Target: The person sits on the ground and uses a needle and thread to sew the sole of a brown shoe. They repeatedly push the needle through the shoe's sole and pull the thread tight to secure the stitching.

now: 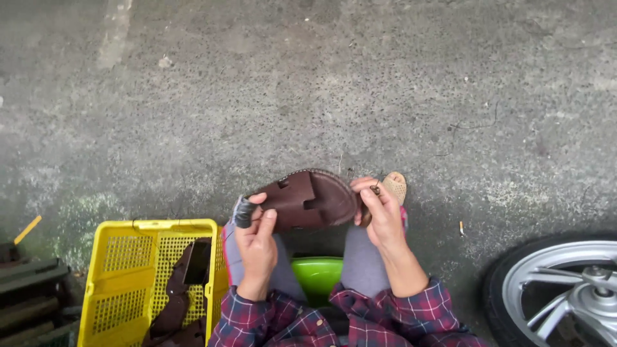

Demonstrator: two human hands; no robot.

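While the left hand pinches the heel end of a brown leather sandal with fingers curled, the right hand closes on its toe end, nipping a small tool. At eight o'clock stands a yellow crate holding leather pieces; at four o'clock, a wheel.

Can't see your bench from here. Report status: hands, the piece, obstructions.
Left hand grips brown leather sandal at one end. Right hand pinches the other end. Nothing blocks it; yellow plastic crate sits left.
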